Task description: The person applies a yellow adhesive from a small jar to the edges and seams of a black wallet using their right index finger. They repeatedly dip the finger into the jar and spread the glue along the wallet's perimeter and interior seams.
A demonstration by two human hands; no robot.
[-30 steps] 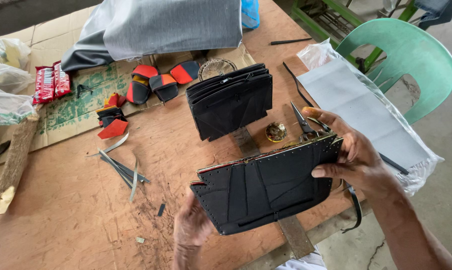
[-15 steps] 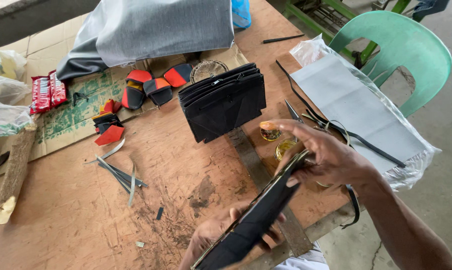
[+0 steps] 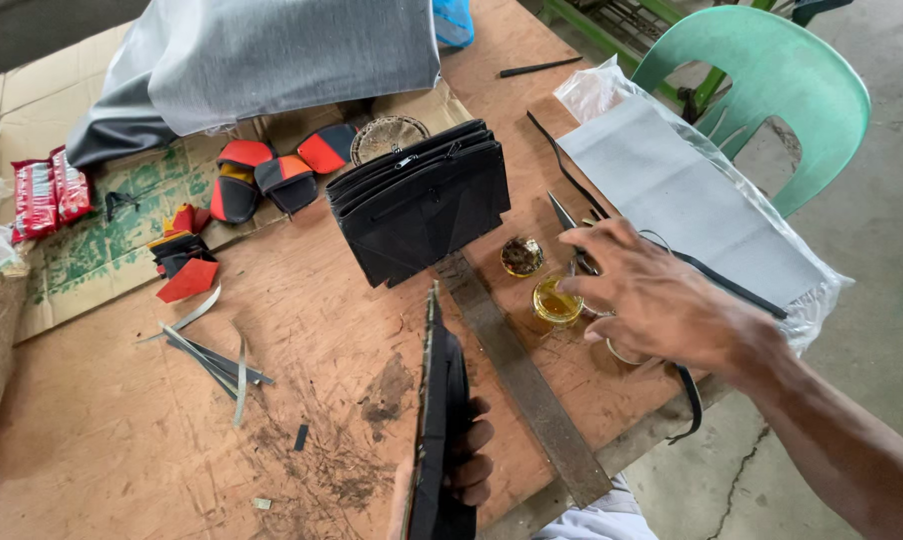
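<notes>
— Left hand?
— Clamping a flat black leather pouch panel edge-on, fingers curling round its right face, above the wooden worktop.
— Right hand?
— Hovering with fingers spread apart, gripping nothing, over a small round tin of yellow glue and steel scissors.
— Packages?
— Lying far left: red rectangular snack packets; far right: a clear plastic bag of grey sheet.

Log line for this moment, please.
left hand: holds black pouch panel edge-on | right hand: open, over scissors by glue tin | finished black pouches stacked behind
</notes>
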